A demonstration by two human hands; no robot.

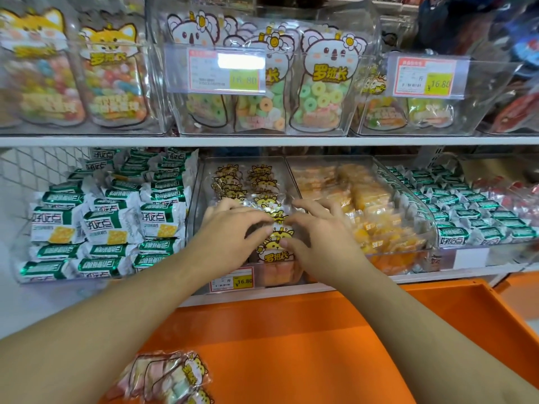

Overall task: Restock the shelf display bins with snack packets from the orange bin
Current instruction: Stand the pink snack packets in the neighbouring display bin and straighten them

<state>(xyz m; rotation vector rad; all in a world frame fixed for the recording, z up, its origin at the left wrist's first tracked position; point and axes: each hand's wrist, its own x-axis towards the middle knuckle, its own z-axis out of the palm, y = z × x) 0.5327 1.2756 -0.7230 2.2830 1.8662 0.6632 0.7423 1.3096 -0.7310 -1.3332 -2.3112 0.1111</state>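
Note:
A clear display bin [201, 182] on the lower shelf holds rows of clear snack packets with yellow giraffe labels [259, 176]. My left hand [230, 228] and my right hand [318, 228] both reach into this bin. Their fingers rest on the front packets [277, 237], fingertips nearly meeting over the giraffe labels. The orange bin [320, 345] lies below the shelf, under my forearms. A few pastel packets of the same kind [169, 377] lie in its near left corner.
Green-and-white cracker packs [110, 223] fill the bin on the left. Orange packets [367, 199] fill the bin on the right, with more green packs [472, 211] beyond. The upper shelf carries clear bins of ring candy bags [323, 94]. A price tag [232, 279] hangs on the bin's front.

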